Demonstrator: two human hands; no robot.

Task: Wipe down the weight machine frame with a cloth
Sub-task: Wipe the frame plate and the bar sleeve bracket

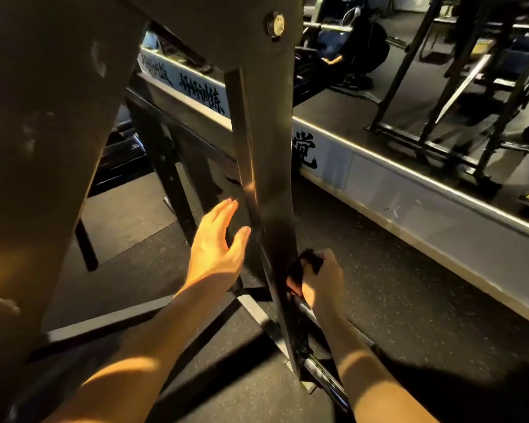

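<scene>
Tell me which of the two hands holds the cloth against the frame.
The right hand grips the dark cloth against the upright frame post, low down. The left hand is open, fingers spread, holding nothing.

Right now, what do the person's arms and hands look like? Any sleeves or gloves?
Both arms are bare from the picture's bottom edge up to the hands; no sleeves show. The left hand and right hand wear no gloves, and I see no rings, watch or bands on either wrist. Warm light falls in patches on the forearms, with shadow between.
</scene>
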